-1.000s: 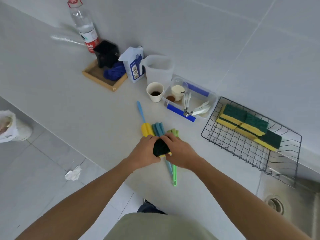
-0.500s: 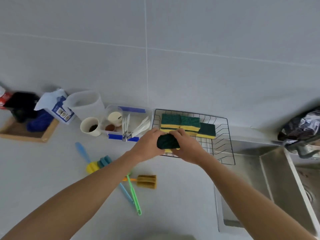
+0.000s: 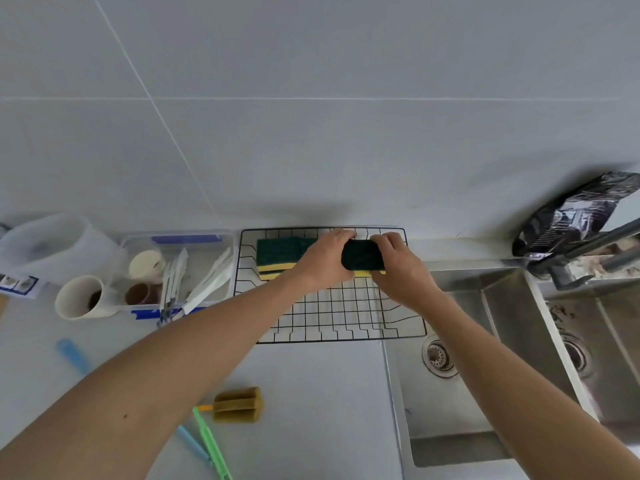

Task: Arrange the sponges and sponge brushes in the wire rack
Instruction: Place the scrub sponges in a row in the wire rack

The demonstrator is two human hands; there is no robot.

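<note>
A black wire rack [image 3: 332,320] stands on the counter against the wall. Green-and-yellow sponges [image 3: 277,254] lie along its back edge. My left hand [image 3: 323,258] and my right hand [image 3: 398,268] both grip one more green-and-yellow sponge [image 3: 362,256] at the rack's back right, over the row of sponges. Sponge brushes lie on the counter near me: a yellow-brown sponge brush head [image 3: 239,405], a green handle [image 3: 211,445] and a blue handle [image 3: 192,443]. Another blue brush handle [image 3: 72,355] shows left of my left arm.
A clear plastic box [image 3: 180,271] with white utensils and small cups sits left of the rack, next to a white cup [image 3: 81,299] and a clear jug [image 3: 52,247]. A steel sink [image 3: 491,358] with a tap [image 3: 588,254] lies right of the rack. A black bag [image 3: 581,213] rests behind the tap.
Both hands carried the green-and-yellow sponge from the counter by the brushes over to the rack's back right. My view swung right to face the rack and sink.
</note>
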